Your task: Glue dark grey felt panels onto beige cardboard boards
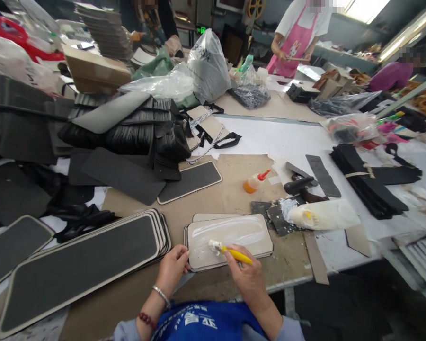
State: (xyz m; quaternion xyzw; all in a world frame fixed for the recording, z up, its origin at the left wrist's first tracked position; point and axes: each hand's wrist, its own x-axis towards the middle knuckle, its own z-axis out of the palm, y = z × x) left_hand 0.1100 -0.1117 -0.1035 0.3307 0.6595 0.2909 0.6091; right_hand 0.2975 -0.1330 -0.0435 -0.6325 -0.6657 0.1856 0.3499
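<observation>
Over brown card [234, 180], the right hand [247, 274] grips a yellow-handled brush [238, 255] pointing left; the left hand [172, 267] pinches a long cream board [243, 232] lying sideways.

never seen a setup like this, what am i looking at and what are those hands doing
There's no machine: these are a person's bare hands, in one picture from a camera on their head, looking forward and down. The right hand has a yellow-handled brush in its grip, over a pale panel streaked with white. The left hand is at the panel's left edge. The worktable also holds dark panels with pale borders and a red-tipped bottle.
</observation>
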